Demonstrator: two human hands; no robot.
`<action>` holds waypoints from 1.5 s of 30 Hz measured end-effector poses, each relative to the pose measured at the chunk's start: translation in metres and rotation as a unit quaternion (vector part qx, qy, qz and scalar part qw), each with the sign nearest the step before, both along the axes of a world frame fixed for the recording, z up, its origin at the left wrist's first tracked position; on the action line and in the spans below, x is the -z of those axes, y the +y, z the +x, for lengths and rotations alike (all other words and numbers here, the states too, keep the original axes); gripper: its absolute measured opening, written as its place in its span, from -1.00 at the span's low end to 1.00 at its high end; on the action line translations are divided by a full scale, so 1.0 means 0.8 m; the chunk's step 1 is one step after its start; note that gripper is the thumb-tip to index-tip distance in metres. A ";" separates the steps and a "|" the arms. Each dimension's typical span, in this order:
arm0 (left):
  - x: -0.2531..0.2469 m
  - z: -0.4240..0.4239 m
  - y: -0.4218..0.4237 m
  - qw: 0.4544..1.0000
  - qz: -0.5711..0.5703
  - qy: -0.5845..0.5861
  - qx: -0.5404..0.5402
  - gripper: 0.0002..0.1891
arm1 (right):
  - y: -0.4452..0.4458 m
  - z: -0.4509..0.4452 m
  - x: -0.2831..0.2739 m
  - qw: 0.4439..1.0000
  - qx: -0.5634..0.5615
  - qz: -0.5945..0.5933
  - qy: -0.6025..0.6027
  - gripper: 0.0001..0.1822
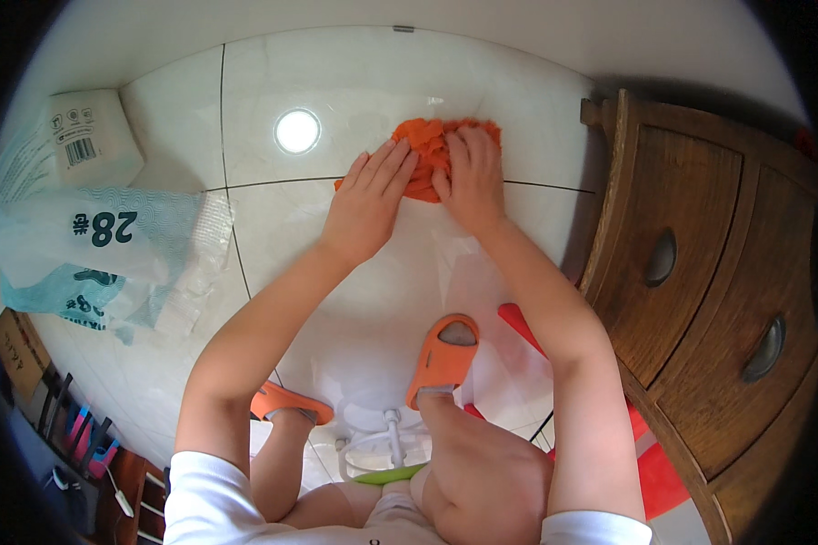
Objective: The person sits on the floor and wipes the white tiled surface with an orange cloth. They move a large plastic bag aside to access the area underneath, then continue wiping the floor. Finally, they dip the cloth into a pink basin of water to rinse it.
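A crumpled orange cleaning cloth (425,174) lies on the glossy white floor tiles (313,252), across a dark grout line. My left hand (373,197) presses on its left part, fingers stretched forward, and a small orange corner pokes out beside the hand. On the right part rests my right hand (476,177), its fingers bent over the bunched fabric. Both palms face down, and the cloth under them is hidden. Between the two hands the fabric stands up in folds.
At right stands a wooden drawer cabinet (682,252) with metal pulls. Torn plastic packaging (109,238) lies at left, near a wrapped white pack (88,136). Orange slippers (446,354) are on my feet. A white-framed stool (392,436) is beneath me, and a red object (661,477) sits lower right.
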State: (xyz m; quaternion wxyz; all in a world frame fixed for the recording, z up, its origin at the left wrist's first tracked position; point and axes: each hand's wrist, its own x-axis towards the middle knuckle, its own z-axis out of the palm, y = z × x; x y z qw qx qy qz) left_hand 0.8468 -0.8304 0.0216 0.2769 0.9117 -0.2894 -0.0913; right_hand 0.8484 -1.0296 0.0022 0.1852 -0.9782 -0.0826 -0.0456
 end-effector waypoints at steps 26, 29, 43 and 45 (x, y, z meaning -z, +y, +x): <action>0.009 0.105 -0.144 0.997 0.022 0.025 0.065 -0.39 | -0.127 0.125 0.017 0.963 0.259 0.002 0.077 -0.20; 0.004 0.075 -0.101 0.999 0.003 0.015 0.046 -0.43 | -0.087 0.091 0.019 0.990 0.130 -0.018 0.051 -0.22; 0.008 0.064 -0.075 0.999 0.006 -0.043 -0.028 -0.45 | -0.035 0.071 0.023 0.956 0.294 -0.016 -0.009 0.05; 0.013 0.084 -0.102 0.998 -0.004 -0.055 -0.019 -0.47 | -0.069 0.102 0.026 0.951 0.308 0.026 0.022 0.07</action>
